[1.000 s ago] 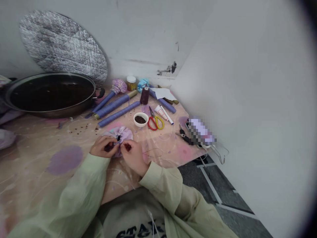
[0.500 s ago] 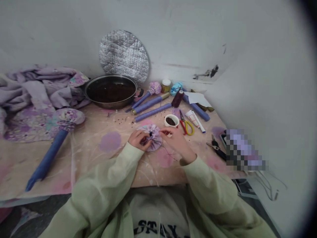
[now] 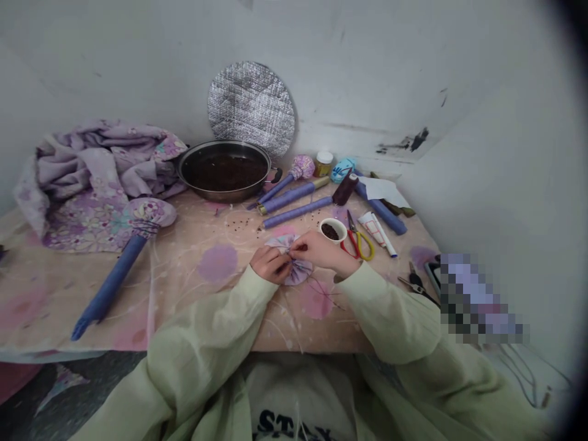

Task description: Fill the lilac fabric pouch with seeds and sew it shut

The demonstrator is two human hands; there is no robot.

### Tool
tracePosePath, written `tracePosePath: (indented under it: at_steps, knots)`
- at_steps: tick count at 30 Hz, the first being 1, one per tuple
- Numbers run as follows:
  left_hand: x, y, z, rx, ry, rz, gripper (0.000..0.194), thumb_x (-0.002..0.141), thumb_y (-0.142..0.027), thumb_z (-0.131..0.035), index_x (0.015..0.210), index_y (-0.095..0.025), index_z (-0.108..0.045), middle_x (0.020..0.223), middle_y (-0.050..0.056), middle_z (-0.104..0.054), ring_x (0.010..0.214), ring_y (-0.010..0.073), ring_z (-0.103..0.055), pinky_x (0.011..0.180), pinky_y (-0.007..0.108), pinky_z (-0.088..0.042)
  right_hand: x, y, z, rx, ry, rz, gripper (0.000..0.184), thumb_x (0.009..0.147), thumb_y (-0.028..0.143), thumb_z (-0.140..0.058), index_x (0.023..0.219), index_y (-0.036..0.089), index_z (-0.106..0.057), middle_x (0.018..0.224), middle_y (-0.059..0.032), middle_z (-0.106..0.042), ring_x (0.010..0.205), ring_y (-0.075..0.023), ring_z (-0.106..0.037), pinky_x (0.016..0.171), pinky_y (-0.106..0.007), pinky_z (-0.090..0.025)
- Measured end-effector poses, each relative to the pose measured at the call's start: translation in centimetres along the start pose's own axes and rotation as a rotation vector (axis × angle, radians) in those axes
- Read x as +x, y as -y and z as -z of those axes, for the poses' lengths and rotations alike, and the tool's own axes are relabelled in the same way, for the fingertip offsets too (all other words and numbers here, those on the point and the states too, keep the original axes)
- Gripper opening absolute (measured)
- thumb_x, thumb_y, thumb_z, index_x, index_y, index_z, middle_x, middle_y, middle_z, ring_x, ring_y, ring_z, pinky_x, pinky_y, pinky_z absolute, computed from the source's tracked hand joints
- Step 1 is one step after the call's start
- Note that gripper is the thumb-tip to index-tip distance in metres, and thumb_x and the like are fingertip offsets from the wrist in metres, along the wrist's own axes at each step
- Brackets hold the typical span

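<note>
A gathered round of pale purple floral fabric lies between my hands, ruffled around its middle. My left hand grips its left side with curled fingers. The fingers of my right hand are pinched together at the gathered centre; whatever is between them is too small to make out. Just behind my right hand stands a white cup of dark grains. Red-and-yellow-handled scissors lie to the right of the cup. Dark thread trails over the tablecloth below the fabric.
A pan of dark contents stands at the back, before a silver foil disc. Purple-wrapped sticks, a thread spool and a jar lie behind the cup. A fabric-headed stick rests left; pliers lie right.
My right hand has moved left from beside the fabric to its gathered centre, near my left hand. My left hand still holds the fabric. The whole view has shifted slightly.
</note>
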State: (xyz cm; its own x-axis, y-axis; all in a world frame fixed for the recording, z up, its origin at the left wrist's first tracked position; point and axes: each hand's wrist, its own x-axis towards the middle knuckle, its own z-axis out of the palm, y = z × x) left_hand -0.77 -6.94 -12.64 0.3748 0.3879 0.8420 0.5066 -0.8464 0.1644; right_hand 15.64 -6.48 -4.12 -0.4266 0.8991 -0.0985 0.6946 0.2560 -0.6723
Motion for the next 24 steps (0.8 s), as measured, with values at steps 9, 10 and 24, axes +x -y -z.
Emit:
tracePosePath:
  at_steps: [9, 10, 24]
  knots:
    - [-0.4, 0.2, 0.2, 0.075, 0.038, 0.035, 0.015, 0.080, -0.029, -0.055, 0.073, -0.021, -0.066, 0.057, 0.001, -0.059, 0.058, 0.0130, -0.054, 0.055, 0.026, -0.038, 0.4, 0.1, -0.8, -0.173, -0.056, 0.041, 0.017, 0.071, 0.013, -0.059, 0.057, 0.016, -0.068, 0.056, -0.0012, -0.062, 0.053, -0.0092, -0.047, 0.054, -0.024, -0.027]
    - [-0.3, 0.2, 0.3, 0.075, 0.032, 0.033, 0.014, 0.079, -0.029, -0.056, 0.072, -0.021, -0.065, 0.057, 0.001, -0.059, 0.058, 0.0131, -0.054, 0.055, 0.026, -0.039, 0.5, 0.1, -0.8, -0.188, -0.043, 0.078, 0.017, 0.071, 0.012, -0.059, 0.058, 0.016, -0.068, 0.057, -0.0012, -0.063, 0.053, -0.0091, -0.047, 0.054, -0.024, -0.027]
    - [0.4, -0.2, 0.5, 0.016, 0.038, 0.130, 0.013, 0.076, -0.026, -0.055, 0.072, -0.017, -0.063, 0.052, 0.000, -0.053, 0.051, 0.0115, -0.045, 0.054, 0.025, -0.039, 0.7, -0.2, -1.6, -0.023, -0.128, 0.058, 0.016, 0.068, 0.013, -0.053, 0.054, 0.015, -0.059, 0.052, 0.0029, -0.051, 0.054, -0.0079, -0.043, 0.054, -0.022, -0.029]
